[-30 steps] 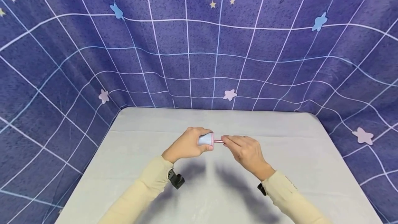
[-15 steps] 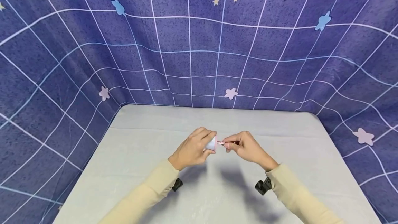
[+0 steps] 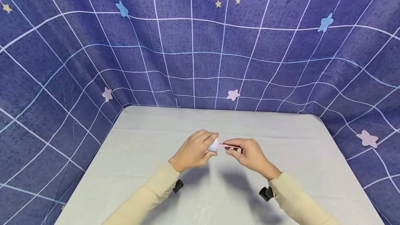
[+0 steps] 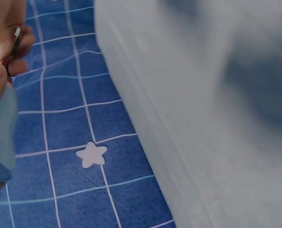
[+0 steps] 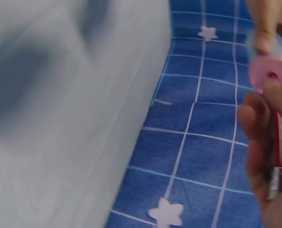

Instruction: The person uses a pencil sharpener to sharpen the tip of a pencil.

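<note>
My left hand (image 3: 194, 149) grips a light blue pencil sharpener (image 3: 214, 145) held sideways above the table. Its pink end (image 5: 262, 71), with a round hole, faces right toward my other hand. A red pencil (image 5: 277, 137) with a pale stripe runs into that hole; its point is hidden inside. My right hand (image 3: 250, 152) holds the pencil, thumb near the hole and fingers curled along the other side. At the pencil's back end shows a metal ferrule (image 5: 275, 179). In the left wrist view, the sharpener's rounded blue body (image 4: 0, 133) shows at the left edge.
Both hands are over a white-covered table (image 3: 150, 124). A blue-purple cloth (image 3: 175, 61) with grid lines and stars hangs behind and along the sides. Small black wrist cameras (image 3: 266, 193) sit under the cream sleeves (image 3: 290, 193).
My left hand has shifted slightly right and covers more of the sharpener. My right hand's fingers, earlier stretched over the pencil, have turned and curled around it. The head view has shifted slightly.
</note>
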The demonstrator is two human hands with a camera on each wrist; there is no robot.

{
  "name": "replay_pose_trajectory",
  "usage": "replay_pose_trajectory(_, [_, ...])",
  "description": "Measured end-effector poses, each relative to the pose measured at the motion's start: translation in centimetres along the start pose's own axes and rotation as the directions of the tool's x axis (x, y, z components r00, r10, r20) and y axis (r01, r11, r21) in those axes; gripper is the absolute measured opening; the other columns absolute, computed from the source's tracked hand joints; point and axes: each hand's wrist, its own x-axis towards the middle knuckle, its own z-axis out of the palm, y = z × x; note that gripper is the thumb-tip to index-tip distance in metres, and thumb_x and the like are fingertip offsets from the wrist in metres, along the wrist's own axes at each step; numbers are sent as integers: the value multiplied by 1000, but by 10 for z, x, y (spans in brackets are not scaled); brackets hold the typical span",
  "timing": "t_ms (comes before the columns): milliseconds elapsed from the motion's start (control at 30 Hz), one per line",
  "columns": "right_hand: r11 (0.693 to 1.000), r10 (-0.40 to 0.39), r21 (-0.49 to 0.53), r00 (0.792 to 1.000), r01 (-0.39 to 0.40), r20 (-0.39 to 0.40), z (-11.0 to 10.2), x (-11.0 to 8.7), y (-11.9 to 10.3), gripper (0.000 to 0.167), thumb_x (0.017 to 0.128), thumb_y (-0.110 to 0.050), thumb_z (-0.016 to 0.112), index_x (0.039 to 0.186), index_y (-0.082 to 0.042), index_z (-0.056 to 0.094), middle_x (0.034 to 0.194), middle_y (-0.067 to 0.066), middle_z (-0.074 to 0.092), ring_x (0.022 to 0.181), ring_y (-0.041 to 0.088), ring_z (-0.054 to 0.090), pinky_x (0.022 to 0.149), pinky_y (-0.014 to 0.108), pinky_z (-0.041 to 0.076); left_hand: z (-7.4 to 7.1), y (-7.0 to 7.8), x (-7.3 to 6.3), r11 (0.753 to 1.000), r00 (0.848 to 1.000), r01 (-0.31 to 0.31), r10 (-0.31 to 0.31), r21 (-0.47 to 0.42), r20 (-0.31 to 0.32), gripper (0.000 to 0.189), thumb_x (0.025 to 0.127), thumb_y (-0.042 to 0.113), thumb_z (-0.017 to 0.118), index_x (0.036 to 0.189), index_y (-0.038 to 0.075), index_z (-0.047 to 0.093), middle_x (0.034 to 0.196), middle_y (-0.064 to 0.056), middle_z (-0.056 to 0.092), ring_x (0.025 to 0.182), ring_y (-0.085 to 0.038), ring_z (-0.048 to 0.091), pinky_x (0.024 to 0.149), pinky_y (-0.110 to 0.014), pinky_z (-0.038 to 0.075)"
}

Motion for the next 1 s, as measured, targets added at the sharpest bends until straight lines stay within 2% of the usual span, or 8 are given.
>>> replay_pose_trajectory(200, [907,-321,-351,921,232,-219,7,0,3,26,74,-9,77,99,-12,72,86,-1,74,62,8,63,52,22,48,-9,-2,8,957,970,214,-185,-196,155,56,77,28,77,121,-2,61,111,-9,67,101,-19,62,89,-31,51])
replay_pose_trajectory(333, [840,-437,-451,868,300,-237,9,0,2,12,91,-19,63,96,-12,71,85,-1,72,71,14,68,56,29,51,-15,-4,11,886,925,342,-259,-312,277,53,79,26,76,121,-1,61,111,-10,67,100,-19,62,87,-33,51])
replay_pose_trajectory(567, [649,-663,-649,714,398,-225,9,2,-1,22,97,-15,53,91,-9,73,82,-2,72,67,14,67,59,27,52,-17,-8,13,732,865,472,-276,-492,419,26,80,21,75,102,8,69,80,3,65,69,-6,55,64,-20,48])
replay_pose_trajectory(633, [671,-649,-614,730,417,-214,8,0,0,22,97,-16,53,91,-8,73,81,-2,71,65,12,65,57,26,52,-18,-6,15,737,864,467,-262,-489,431,24,80,20,75,99,7,68,77,3,63,67,-7,54,62,-19,47])
replay_pose_trajectory(700, [748,-584,-517,784,416,-213,7,-3,0,22,97,-18,54,91,-8,73,77,-3,70,59,9,61,53,22,49,-19,-2,16,789,876,425,-236,-443,420,29,80,21,74,103,4,67,82,1,64,72,-9,55,66,-21,48])
replay_pose_trajectory(867, [970,-215,-148,962,191,-166,-1,-3,-8,8,83,-4,70,89,-4,75,72,1,71,52,-4,48,45,13,39,-13,5,15,958,969,160,-107,-236,223,50,78,26,76,116,-5,61,104,-10,66,93,-19,60,83,-29,52])
replay_pose_trajectory(933, [999,-17,28,998,19,-65,-6,0,-12,11,78,2,72,88,-2,75,71,5,71,52,-5,46,44,13,37,-8,5,10,990,995,33,-19,-136,100,54,77,27,78,116,-5,60,105,-10,65,95,-20,60,86,-29,51])
replay_pose_trajectory(1000, [966,152,198,985,-164,78,-11,4,-14,10,81,3,68,89,3,74,70,9,70,52,-4,48,44,15,36,-1,6,5,996,997,-83,83,-35,-6,54,76,29,77,115,-5,60,103,-9,64,93,-19,59,86,-28,50])
